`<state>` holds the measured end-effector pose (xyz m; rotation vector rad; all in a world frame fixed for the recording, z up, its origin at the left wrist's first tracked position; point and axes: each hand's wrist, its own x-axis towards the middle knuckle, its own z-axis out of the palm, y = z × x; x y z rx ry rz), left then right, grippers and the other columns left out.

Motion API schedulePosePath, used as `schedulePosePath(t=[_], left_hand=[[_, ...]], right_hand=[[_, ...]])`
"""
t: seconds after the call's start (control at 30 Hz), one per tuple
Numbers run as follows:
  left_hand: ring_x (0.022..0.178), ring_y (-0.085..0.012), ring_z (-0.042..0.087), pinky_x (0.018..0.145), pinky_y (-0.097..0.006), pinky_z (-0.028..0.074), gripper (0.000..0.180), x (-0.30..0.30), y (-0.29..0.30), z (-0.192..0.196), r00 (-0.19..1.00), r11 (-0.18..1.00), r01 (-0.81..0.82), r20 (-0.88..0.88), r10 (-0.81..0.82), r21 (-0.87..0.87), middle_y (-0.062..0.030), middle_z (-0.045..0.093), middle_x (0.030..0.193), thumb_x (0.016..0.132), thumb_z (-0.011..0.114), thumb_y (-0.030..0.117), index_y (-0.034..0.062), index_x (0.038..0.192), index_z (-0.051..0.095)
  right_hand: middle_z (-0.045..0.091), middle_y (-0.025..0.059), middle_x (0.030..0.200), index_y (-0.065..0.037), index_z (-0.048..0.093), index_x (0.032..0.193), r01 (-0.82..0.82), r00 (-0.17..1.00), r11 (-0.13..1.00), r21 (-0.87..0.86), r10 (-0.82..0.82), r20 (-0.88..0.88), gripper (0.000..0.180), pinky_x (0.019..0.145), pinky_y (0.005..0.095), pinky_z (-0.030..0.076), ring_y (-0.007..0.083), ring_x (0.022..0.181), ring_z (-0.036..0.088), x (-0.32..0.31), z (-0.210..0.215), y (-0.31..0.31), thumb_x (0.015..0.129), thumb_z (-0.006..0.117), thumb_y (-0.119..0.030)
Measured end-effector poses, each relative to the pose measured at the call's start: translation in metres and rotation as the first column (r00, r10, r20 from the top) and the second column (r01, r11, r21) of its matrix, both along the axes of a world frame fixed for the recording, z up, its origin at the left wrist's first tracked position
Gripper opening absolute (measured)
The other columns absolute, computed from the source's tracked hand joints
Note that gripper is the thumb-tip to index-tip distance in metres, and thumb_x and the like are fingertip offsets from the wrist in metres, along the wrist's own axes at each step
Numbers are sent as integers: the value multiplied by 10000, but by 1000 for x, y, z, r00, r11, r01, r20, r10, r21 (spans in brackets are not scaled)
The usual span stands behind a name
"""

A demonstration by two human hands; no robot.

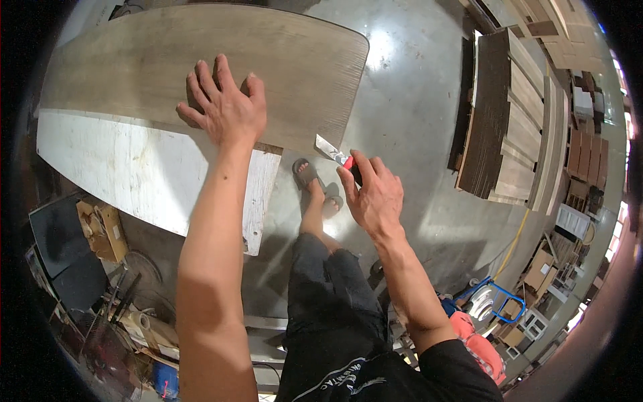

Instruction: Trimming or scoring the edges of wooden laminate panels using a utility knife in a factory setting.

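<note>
the right hand [376, 201] is closed around the handle of a scraper [329, 149], thumb and forefinger foremost, its red and black grip partly hidden by the fingers. the blade points up and to the left of that hand, over the near right corner of a brown board [295, 60]; i cannot tell whether it touches. the left hand [231, 117] is empty, its fingers spread apart, palm down on the board near the edge closest to the person. the board stretches beyond the left hand and to both sides of it. below and left of that hand, a worn white panel [154, 167] shows along the board's near edge. between the forearms, a sandal [305, 173] and dark shorts [335, 288] are seen. well to the right of the right hand stands a stack of planks [526, 120], with a yellow cord [514, 244] on the floor [415, 134] below it.
</note>
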<state>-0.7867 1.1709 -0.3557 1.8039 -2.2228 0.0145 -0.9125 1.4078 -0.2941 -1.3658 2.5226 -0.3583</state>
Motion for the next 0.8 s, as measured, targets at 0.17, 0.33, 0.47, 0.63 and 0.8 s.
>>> schedulePosePath(t=[0.17,0.33,0.47,0.63,0.8], left_hand=[[1549,-361,154,1150,-739,37,681,2,-1,-1,1000,1000,23,-22,-22,21,-178,268,1652,976,472,476,147,1563,367],[1551,-368,150,1154,-739,35,689,4,-4,-2,999,999,27,-21,-26,20,-178,255,1659,981,463,476,142,1573,351],[1552,-371,147,1156,-739,36,692,1,-5,0,999,999,26,-28,-25,45,-181,246,1662,984,459,476,139,1578,344],[1547,-386,152,1150,-746,57,691,1,-6,5,999,999,31,-7,-31,38,-188,258,1655,984,475,465,124,1572,351],[1549,-375,135,1175,-711,54,682,-2,-2,19,999,992,-8,42,2,127,-163,216,1669,1011,474,462,164,1598,294]], right_hand=[[655,67,925,-146,674,1199,37,999,999,-27,-37,17,364,680,426,463,294,803,652,-6,-4,-11,959,659,-419],[672,87,963,-143,666,1155,114,992,992,-57,-111,53,335,709,484,511,333,835,669,-37,-4,-53,981,627,-427],[681,118,1027,-152,665,1120,172,985,984,-51,-172,6,370,776,502,539,366,898,677,-79,-10,-95,1016,537,-483],[704,149,1050,-134,693,1171,284,958,957,-66,-280,63,419,828,473,530,394,964,666,-100,-6,-128,1006,549,-492],[712,135,987,-117,668,1129,241,960,964,-114,-220,170,367,781,495,529,390,901,675,-74,1,-83,978,626,-450]])
